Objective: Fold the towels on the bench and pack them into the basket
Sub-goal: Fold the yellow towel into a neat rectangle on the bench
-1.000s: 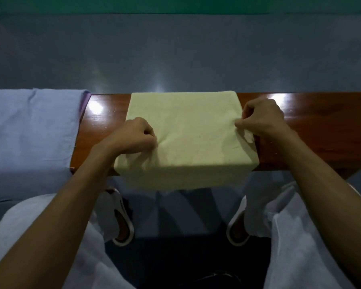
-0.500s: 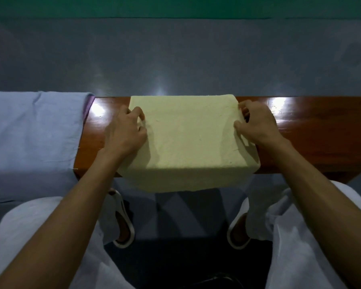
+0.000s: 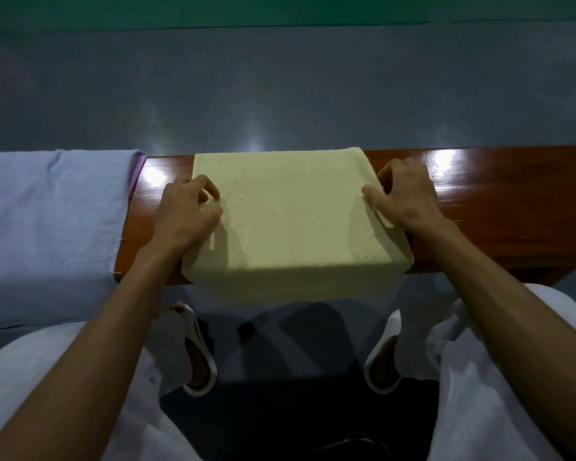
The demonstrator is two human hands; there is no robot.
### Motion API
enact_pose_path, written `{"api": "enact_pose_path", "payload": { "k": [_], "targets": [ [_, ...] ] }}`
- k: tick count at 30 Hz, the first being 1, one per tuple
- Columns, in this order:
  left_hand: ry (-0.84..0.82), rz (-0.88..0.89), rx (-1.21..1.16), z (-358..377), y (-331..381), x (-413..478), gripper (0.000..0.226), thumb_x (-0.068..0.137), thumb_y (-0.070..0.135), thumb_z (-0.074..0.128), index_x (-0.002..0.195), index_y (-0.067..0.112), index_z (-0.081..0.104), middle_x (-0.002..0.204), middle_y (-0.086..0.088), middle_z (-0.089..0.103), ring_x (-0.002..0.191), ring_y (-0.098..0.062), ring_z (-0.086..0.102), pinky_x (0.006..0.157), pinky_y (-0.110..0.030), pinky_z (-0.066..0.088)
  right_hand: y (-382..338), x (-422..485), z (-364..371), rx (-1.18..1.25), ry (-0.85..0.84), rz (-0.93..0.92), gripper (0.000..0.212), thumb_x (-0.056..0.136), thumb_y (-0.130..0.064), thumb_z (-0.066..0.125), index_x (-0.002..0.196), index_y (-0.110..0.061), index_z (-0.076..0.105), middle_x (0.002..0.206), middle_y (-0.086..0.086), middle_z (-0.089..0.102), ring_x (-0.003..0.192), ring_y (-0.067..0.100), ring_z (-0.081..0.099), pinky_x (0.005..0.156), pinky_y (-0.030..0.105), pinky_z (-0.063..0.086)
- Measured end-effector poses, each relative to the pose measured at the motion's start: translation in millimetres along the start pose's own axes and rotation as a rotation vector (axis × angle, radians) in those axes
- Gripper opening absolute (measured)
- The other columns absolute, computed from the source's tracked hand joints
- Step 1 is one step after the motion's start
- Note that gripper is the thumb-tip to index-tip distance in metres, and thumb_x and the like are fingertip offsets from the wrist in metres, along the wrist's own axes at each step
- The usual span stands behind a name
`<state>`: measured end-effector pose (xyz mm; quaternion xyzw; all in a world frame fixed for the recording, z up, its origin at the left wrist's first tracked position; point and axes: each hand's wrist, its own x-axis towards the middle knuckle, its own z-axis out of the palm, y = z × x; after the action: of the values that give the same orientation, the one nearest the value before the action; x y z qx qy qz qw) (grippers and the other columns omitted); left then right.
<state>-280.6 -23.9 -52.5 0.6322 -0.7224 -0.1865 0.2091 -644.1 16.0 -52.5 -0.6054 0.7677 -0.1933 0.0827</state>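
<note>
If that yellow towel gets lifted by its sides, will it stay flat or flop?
Probably floppy: the yellow towel droops over the near edge of the bench. Likely light: the left hand and right hand grip only its side edges. It may slide easily, since the bench looks glossy.

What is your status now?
Left hand, right hand grip yellow towel by side edges. Towel on bench, front overhanging. Blue cloth left, apart.

Pale yellow folded cloth towel (image 3: 293, 221): matt, soft weave, faintly nubbed surface. Reddish-brown wooden desk (image 3: 512, 201): polished to a high gloss, bright light reflections on top. Pale blue cloth sheet (image 3: 47, 221) over its left end: matt, fine weave, lightly creased. Grey floor (image 3: 280, 94): smooth, dull sheen. White slip-on shoes (image 3: 200, 354): smooth, plastic or rubber by look.
</note>
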Motion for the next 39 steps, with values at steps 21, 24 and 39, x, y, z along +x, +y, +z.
{"api": "enact_pose_path", "payload": {
  "k": [21,24,39],
  "targets": [
    [-0.032,-0.319,-0.613,-19.1,-3.6,-4.5,0.026,0.089,0.012,0.078,0.108,0.020,0.061,0.106,-0.007,0.069,0.099,-0.026,0.068,0.080,-0.043,0.059,10.0,-4.4,-21.1,0.927,-0.222,0.199,0.064,0.081,0.009,0.074,0.134,-0.023,0.056,0.124,0.005,0.062,0.109,0.020,0.063,0.071,0.023,0.055],
    [-0.102,-0.255,-0.673,-22.1,-5.1,-6.0,0.054,0.087,0.000,0.076,0.133,0.025,0.062,0.123,-0.005,0.066,0.108,-0.015,0.066,0.080,-0.026,0.056,11.5,-7.0,-21.3,0.847,-0.306,0.119,0.066,0.081,0.012,0.071,0.134,-0.027,0.062,0.133,0.004,0.057,0.114,0.018,0.059,0.069,0.020,0.057],
    [-0.027,-0.139,-0.353,-26.7,-27.4,-5.5,0.034,0.087,0.022,0.081,0.121,0.022,0.075,0.110,0.002,0.077,0.100,-0.008,0.071,0.096,-0.042,0.059,17.1,-6.6,-20.8,0.625,-0.093,0.017,0.047,0.079,-0.004,0.083,0.123,-0.014,0.072,0.122,0.002,0.065,0.108,0.014,0.065,0.074,0.012,0.055]
  ]
}}
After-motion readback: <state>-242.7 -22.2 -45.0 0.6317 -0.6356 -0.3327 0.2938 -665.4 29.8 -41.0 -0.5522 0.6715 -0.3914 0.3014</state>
